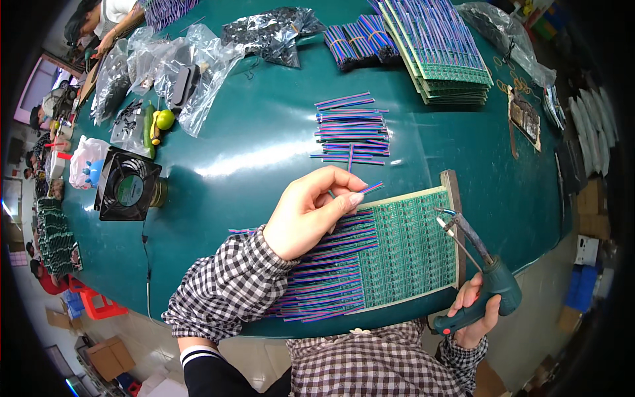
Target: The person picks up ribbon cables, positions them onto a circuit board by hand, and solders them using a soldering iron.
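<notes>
My left hand (pixel 307 212) is closed in a pinch on a short multicoloured ribbon wire (pixel 374 188), whose end sticks out past the thumb. Beneath that hand lies a green circuit board panel (pixel 413 245) with rows of small boards. Many ribbon wires (pixel 327 291) run leftward from its left side, partly hidden by my left hand and sleeve. In my right hand (pixel 473 314), gripped by its handle, is a dark green soldering gun (pixel 501 288). Its bent tip is over the panel's right side; contact cannot be made out. Beyond my left hand sit loose ribbon wires (pixel 350 118) in a pile.
A dark bar (pixel 454 225) borders the panel's right edge. At the back are stacked wired panels (pixel 456 83), bundled wires (pixel 360 43) and plastic bags (pixel 268 36). A black fan (pixel 129 184) stands left, near green fruit (pixel 165 120). Another person (pixel 112 20) works at far left.
</notes>
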The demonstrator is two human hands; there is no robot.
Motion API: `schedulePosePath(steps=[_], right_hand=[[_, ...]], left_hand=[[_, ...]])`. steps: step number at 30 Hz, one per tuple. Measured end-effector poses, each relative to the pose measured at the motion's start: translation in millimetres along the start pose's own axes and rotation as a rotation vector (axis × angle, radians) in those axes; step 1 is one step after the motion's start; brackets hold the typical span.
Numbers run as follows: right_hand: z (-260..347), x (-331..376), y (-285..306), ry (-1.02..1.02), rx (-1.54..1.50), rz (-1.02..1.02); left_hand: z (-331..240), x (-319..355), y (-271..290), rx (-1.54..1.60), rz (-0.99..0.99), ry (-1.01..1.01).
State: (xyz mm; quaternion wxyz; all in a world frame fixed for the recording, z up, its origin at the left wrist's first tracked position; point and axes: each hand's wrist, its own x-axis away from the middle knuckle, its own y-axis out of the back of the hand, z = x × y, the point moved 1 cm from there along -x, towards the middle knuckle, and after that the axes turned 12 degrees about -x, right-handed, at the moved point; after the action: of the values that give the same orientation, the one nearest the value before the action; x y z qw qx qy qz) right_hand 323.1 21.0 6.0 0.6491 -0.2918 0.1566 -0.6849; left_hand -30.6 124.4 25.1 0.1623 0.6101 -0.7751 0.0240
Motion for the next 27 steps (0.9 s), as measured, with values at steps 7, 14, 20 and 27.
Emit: schedulePosePath(steps=[7, 14, 20, 27], right_hand=[[1.7, 2.9, -0.6, 0.009, 0.029, -0.017], [3.0, 7.3, -1.7, -0.007, 0.035, -0.019], [3.3, 15.7, 0.7, -0.025, 0.05, -0.027], [4.2, 17.2, 0.4, -0.05, 0.056, 0.017]], left_hand=[[2.4, 11.7, -9.0, -0.191, -0.013, -0.146], [-9.2, 52.6, -51.1, -1.164, -0.185, -0.725], [8.5, 60.9, -74.2, -1.461, -0.244, -0.641], [8.0, 60.8, -75.6, -1.419, -0.285, -0.666]])
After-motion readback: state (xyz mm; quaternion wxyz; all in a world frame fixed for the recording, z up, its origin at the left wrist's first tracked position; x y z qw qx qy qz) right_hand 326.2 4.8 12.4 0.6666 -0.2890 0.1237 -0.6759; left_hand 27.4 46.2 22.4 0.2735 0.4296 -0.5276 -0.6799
